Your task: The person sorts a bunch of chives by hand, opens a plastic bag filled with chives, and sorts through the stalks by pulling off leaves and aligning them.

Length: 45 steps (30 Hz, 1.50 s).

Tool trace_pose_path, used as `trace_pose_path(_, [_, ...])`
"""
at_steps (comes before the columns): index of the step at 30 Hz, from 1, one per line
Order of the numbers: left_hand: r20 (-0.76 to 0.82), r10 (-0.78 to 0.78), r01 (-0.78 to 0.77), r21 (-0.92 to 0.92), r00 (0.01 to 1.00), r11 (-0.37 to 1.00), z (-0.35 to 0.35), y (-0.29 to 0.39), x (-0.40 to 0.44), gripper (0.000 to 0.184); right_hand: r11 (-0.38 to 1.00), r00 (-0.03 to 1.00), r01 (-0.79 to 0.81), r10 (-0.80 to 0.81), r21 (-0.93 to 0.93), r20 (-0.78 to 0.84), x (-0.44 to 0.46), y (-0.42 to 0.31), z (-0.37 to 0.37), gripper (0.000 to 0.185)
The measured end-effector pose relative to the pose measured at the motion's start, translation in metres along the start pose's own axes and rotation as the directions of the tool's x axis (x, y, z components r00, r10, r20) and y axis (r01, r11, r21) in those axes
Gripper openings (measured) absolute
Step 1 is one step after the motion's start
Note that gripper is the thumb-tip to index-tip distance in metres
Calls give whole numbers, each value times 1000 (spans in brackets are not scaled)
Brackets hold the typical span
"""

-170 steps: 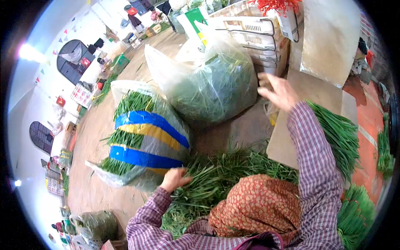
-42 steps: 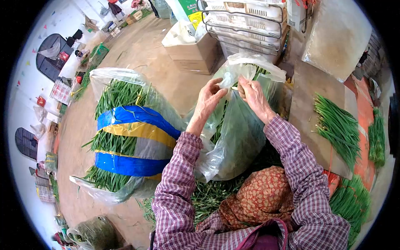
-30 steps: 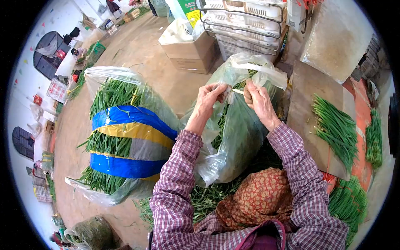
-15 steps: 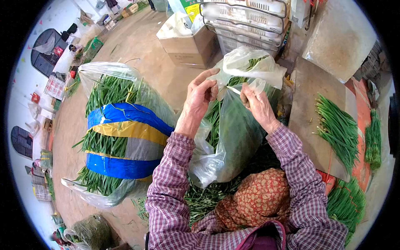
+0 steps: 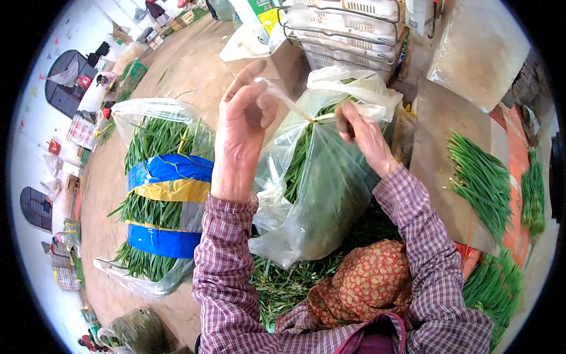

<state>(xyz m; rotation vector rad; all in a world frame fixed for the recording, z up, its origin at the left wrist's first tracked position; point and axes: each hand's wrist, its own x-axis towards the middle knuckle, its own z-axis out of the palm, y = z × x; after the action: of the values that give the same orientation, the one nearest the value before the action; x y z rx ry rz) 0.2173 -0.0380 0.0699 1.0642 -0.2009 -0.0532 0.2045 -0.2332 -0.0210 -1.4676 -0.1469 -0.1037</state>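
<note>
A clear plastic bag (image 5: 330, 183) stuffed with long green leafy stalks (image 5: 299, 168) stands in front of me, its mouth drawn together at a twisted point. My left hand (image 5: 244, 115) is raised left of the bag, thumb and fingers pinching a strip of its plastic, which is pulled taut from that point. On the other side, my right hand (image 5: 364, 135) is curled close to the gathered mouth, thumb and forefinger on the bag's plastic; its grip is partly hidden. Loose white plastic (image 5: 354, 88) puffs up behind.
Left of me lies another bundle of greens (image 5: 156, 203) in plastic, wrapped with blue and yellow bands (image 5: 165, 239). A cardboard box (image 5: 283, 62) and stacked white crates (image 5: 348, 35) stand ahead. Cut greens (image 5: 480, 177) lie on a board (image 5: 433, 159) at the right.
My left hand has moved left and up, stretching the strip of plastic away from the gathered mouth. My right hand has shifted only slightly, and the bag has spread leftward.
</note>
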Motion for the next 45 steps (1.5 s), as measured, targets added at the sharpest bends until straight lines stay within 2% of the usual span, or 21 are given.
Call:
trace_pose_path(4, [71, 95, -101, 77, 993, 992, 6, -5, 1, 35, 766, 888, 445, -445, -463, 117, 23, 35, 0, 55])
trace_pose_path(7, [213, 98, -156, 273, 972, 949, 15, -4, 7, 38, 512, 933, 341, -83, -788, 350, 18, 29, 22, 67])
trace_pose_path(10, [295, 132, -241, 372, 946, 896, -5, -22, 13, 51, 607, 949, 90, 190, -789, 254, 17, 11, 14, 61])
trace_pose_path(11, [346, 171, -319, 436, 923, 841, -13, -30, 15, 61, 638, 961, 137, 101, -757, 259, 15, 21, 2, 53])
trace_pose_path(12, [413, -39, -231, 585, 910, 778, -25, -37, 13, 87, 685, 965, 199, -10, -701, 264, 11, 30, -8, 49])
trace_pose_path(14, [590, 40, -580, 776, 806, 248, -53, -92, 16, 102, 693, 960, 238, -61, -680, 273, 4, 18, -18, 46])
trace_pose_path(16, [380, -45, -381, 924, 924, -16, -52, -118, 4, 113, 658, 958, 189, 38, -729, 283, -9, -21, -24, 43])
trace_pose_path(18, [360, 73, -358, 933, 930, -42, -63, -129, 10, 95, 549, 928, 325, -27, -770, 373, -23, -28, -43, 34])
trace_pose_path(20, [163, 71, -134, 941, 984, -310, -97, -124, 31, 54, 345, 876, 317, 250, -883, 412, -41, -54, -57, 24])
trace_pose_path(22, [190, 335, -52, 923, 923, -381, -128, -95, 50, 22, 172, 843, 465, 215, -868, 494, -59, -48, -85, 19])
trace_pose_path(24, [57, 576, -49, 998, 816, -29, -182, -70, 70, 17, 142, 850, 489, 144, -861, 507, -73, -42, -102, 17])
trace_pose_path(26, [-356, 330, 295, 930, 875, 220, -214, -50, 72, 21, -28, 816, 511, 330, -859, 475, -82, -38, -107, 17])
trace_pose_path(27, [-355, 332, 294, 930, 874, 220, -213, -50, 73, 21, -75, 803, 453, 467, -888, 370, -87, -46, -96, 18])
trace_pose_path(30, [-154, 427, 145, 988, 891, 54, -205, -51, 76, 22, -80, 750, 549, 486, -832, 448, -106, -32, -87, 20])
trace_pose_path(32, [250, 605, -146, 965, 756, -216, -155, -42, 68, 20, -38, 738, 588, 434, -808, 517, -106, -41, -83, 28])
trace_pose_path(34, [426, 604, -368, 902, 673, -226, -79, -18, 39, 18, 404, 702, 614, 114, -678, 703, -85, -53, -71, 34])
trace_pose_path(36, [267, 154, -286, 951, 951, 116, -41, -16, 14, 25, 635, 712, 390, 251, -667, 655, -57, -48, -49, 41])
trace_pose_path(38, [262, -307, -291, 955, 915, -54, -6, -27, -6, 24, 684, 588, 144, 523, -715, 618, -29, -31, -27, 50])
trace_pose_path(40, [293, -510, -393, 914, 809, -98, -9, -56, -17, 27, 641, 541, -10, 649, -768, 535, -6, 2, -18, 62])
trace_pose_path(43, [459, -509, -530, 848, 728, 6, -45, -88, -48, 53, 717, 925, -106, 325, -689, 196, 26, 2, -26, 75])
trace_pose_path(45, [437, -553, -524, 852, 709, 1, -47, -77, -75, 73, 799, 977, 82, 54, -596, 207, 62, -39, -64, 85])
